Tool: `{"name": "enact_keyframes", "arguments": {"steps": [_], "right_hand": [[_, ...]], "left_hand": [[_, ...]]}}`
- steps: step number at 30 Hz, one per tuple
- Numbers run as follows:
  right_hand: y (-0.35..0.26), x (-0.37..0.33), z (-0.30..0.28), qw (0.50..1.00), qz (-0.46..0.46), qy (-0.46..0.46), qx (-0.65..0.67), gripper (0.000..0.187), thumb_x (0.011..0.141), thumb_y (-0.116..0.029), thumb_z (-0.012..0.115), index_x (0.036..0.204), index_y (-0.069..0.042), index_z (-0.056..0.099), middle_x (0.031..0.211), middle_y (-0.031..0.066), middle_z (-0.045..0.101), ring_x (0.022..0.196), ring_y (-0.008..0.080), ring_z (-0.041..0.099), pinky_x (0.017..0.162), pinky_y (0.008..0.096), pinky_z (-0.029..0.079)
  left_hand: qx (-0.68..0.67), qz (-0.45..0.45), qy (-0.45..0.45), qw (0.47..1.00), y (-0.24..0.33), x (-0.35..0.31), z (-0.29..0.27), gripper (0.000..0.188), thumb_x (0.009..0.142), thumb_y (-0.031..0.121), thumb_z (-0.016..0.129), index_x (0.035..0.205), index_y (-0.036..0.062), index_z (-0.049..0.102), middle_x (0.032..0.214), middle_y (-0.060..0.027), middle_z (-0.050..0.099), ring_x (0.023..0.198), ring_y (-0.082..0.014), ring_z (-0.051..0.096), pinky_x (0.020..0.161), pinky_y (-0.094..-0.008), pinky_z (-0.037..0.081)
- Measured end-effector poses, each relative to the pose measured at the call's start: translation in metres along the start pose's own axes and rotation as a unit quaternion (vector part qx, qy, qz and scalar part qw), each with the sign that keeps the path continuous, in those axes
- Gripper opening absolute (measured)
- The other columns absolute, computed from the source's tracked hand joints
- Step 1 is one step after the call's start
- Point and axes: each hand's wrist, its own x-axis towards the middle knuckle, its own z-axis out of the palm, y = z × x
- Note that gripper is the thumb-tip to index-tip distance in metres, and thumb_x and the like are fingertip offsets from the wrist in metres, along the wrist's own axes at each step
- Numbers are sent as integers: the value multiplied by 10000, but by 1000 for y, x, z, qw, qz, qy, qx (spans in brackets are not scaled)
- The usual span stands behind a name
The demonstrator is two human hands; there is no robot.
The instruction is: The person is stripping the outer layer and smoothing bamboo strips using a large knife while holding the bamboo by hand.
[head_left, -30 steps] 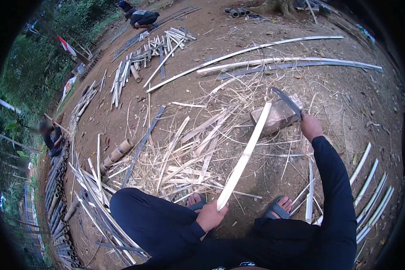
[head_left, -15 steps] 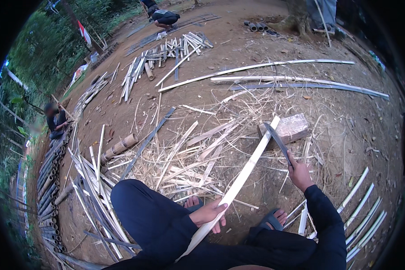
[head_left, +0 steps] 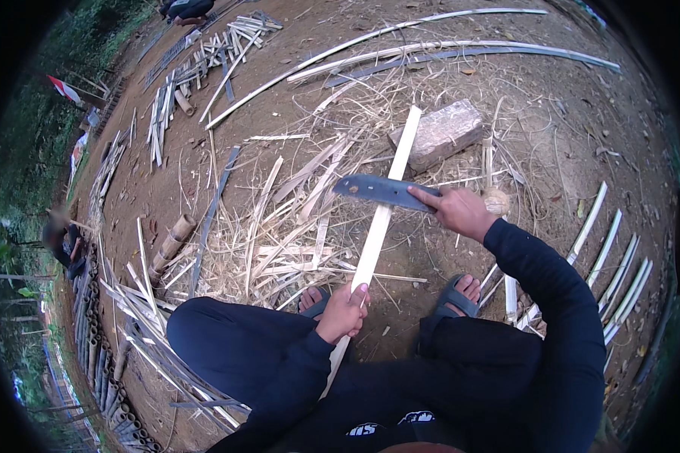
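Observation:
A pale split bamboo strip (head_left: pixel 375 240) runs from my lap up to a rough block (head_left: pixel 440 137), its far end beside the block. My left hand (head_left: pixel 344 311) is closed around the strip's lower part, near my left knee. With my right hand (head_left: pixel 465 211) I grip a machete (head_left: pixel 378 189), its handle hidden in my palm and my index finger stretched along the blade. The broad dark blade lies across the strip about midway, pointing left. Between my sandalled feet and the block, shavings (head_left: pixel 295 249) cover the ground.
Split strips (head_left: pixel 155 332) lie heaped at my left knee, with a bamboo length (head_left: pixel 171 243) beyond. More strips (head_left: pixel 619 279) fan out at right. Bamboo poles (head_left: pixel 102 355) are stacked at far left, where a person (head_left: pixel 66 245) sits. Long strips (head_left: pixel 415 49) lie across the far ground.
The machete has come from the strip's far end down to its middle, its blade swinging crosswise. My left hand still holds the strip, now steeper. The view has tilted lower.

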Motion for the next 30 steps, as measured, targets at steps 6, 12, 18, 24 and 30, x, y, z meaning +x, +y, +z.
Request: {"name": "enact_keyframes", "arguments": {"steps": [6, 12, 18, 24, 30], "right_hand": [[17, -2, 0, 998, 28, -4, 49, 637, 927, -169, 560, 1513, -336, 375, 815, 175, 632, 619, 358, 652, 594, 485, 541], [50, 12, -6, 998, 60, 2, -24, 627, 921, -199, 574, 1507, -314, 384, 777, 174, 635, 650, 355, 662, 603, 480, 538], [23, 25, 9, 999, 29, 5, 12, 699, 872, -187, 623, 1514, -303, 374, 783, 192, 654, 654, 382, 659, 653, 491, 543], [100, 23, 1, 991, 128, 33, -8, 690, 867, -131, 599, 1511, -262, 386, 791, 206, 654, 678, 395, 660, 662, 504, 546], [46, 34, 12, 999, 41, 0, -13, 705, 857, -163, 600, 1519, -254, 377, 819, 199, 639, 726, 400, 669, 679, 499, 547]], "left_hand": [[16, -3, 4, 1000, 13, 9, 14, 381, 1057, 442, 420, 981, 70, 455, 633, -22, 424, 376, -68, 331, 333, -254, 300], [16, 10, 9, 1000, 4, 5, 13, 397, 1053, 447, 434, 972, 60, 458, 607, -20, 417, 362, -68, 341, 325, -253, 291], [-46, -43, -35, 997, 6, 9, -1, 377, 1057, 442, 423, 962, 78, 446, 629, -6, 399, 373, -69, 319, 336, -253, 289], [-57, -44, -61, 995, 9, 10, 7, 372, 1054, 448, 433, 954, 91, 452, 628, 8, 402, 395, -57, 317, 352, -243, 289], [-90, -66, -72, 991, 3, 8, -5, 372, 1055, 447, 431, 952, 91, 449, 620, 29, 373, 397, -46, 306, 344, -232, 282]]}}
